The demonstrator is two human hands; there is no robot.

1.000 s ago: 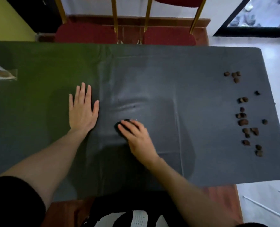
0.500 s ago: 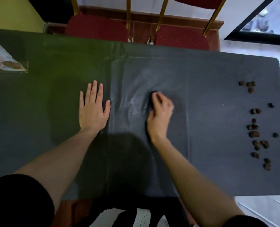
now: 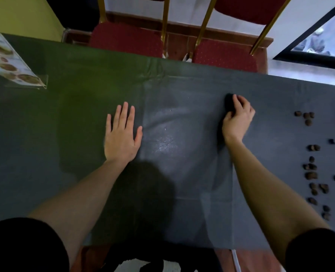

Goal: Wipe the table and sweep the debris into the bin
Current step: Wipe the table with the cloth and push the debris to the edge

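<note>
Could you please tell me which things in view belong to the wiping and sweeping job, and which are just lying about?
Part of the job:
- dark wiping cloth under the right hand
- brown debris scattered at the right end
- table
- left hand, flat on it

Just lying about:
- menu stand, far left
- two red chairs

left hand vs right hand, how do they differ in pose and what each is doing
The left hand lies flat, fingers spread, palm down on the tablecloth, holding nothing. The right hand is curled, its fingers bent over a dark wiping pad. The left hand sits far from the brown debris; the right hand is nearer to it. Both press on the table with bare forearms.
</note>
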